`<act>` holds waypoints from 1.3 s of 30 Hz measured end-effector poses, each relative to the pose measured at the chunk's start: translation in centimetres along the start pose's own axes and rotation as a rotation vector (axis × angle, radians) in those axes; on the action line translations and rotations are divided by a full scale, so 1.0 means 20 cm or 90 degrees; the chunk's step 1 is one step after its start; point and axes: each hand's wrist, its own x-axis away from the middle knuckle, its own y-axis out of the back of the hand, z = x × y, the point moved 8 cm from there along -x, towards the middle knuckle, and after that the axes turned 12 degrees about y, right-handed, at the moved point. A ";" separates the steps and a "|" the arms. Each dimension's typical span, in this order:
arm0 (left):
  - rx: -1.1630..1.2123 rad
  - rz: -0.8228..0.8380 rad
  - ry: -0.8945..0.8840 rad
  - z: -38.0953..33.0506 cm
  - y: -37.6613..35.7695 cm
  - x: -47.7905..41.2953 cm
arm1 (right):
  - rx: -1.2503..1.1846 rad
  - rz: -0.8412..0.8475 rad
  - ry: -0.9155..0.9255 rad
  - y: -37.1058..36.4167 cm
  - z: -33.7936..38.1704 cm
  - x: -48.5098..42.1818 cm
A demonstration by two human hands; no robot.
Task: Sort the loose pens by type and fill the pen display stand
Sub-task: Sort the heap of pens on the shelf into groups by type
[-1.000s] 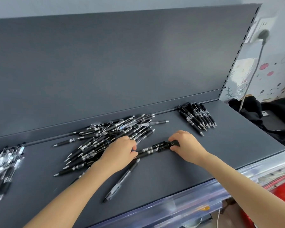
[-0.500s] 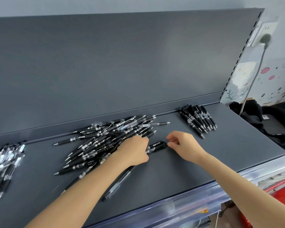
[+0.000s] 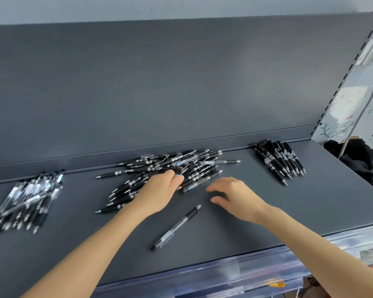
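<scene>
A loose pile of mixed black pens [image 3: 194, 166] lies in the middle of the dark grey shelf [image 3: 310, 203]. My left hand [image 3: 159, 190] rests on the pile's near side, thumb and fingertips pressed on pens; I cannot tell if it grips one. My right hand [image 3: 233, 194] hovers just right of the pile with fingers apart and nothing in it. A neat group of black pens [image 3: 278, 160] lies at the back right. A group of clear-barrelled pens [image 3: 28, 196] lies at the far left. One clear pen with a black grip [image 3: 177, 226] lies alone near the front.
A tall grey back panel [image 3: 181, 82] rises behind the shelf. A clear plastic strip [image 3: 224, 274] runs along the front edge. Right of the shelf sits a black bag [image 3: 357, 155], with a cable [image 3: 362, 112] hanging above it.
My right hand has let go of the black pens it held with the left and pulled back open. My left hand has moved up and right onto the pile.
</scene>
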 end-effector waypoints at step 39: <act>0.446 0.073 0.163 -0.18 -0.07 -0.13 | 0.113 -0.017 -0.116 0.16 -0.45 -0.06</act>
